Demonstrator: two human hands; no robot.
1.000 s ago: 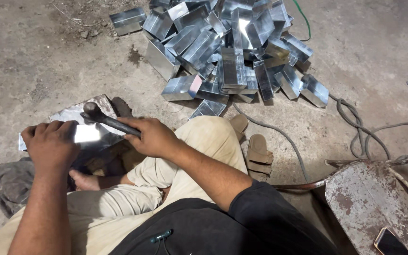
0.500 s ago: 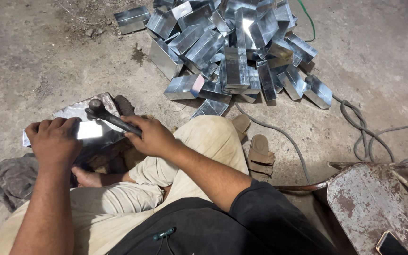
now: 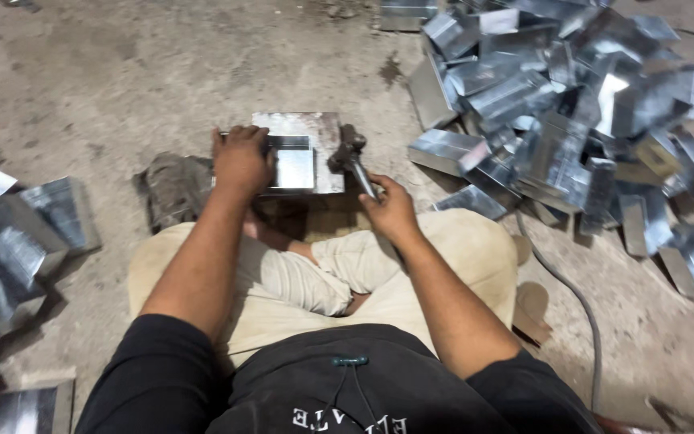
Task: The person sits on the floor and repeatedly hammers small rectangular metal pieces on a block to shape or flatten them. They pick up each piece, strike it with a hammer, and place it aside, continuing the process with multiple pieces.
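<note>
I sit cross-legged on a concrete floor. My left hand (image 3: 241, 159) presses down on a folded sheet-metal piece (image 3: 292, 167) that lies on a flat steel plate (image 3: 307, 127) in front of my legs. My right hand (image 3: 389, 210) is shut around the handle of a hammer (image 3: 350, 153). The hammer's dark head rests at the right edge of the plate, beside the metal piece.
A big heap of shiny folded metal boxes (image 3: 556, 112) lies to the upper right. More bent metal sheets (image 3: 18, 233) sit at the left. A grey cable (image 3: 580, 305) runs along the floor on the right. A dark cloth (image 3: 172, 186) lies left of the plate.
The camera view has swung left, so the plate sits near the middle. The hammer head has come from the sheet's left side to the plate's right edge. My left hand stays on the sheet.
</note>
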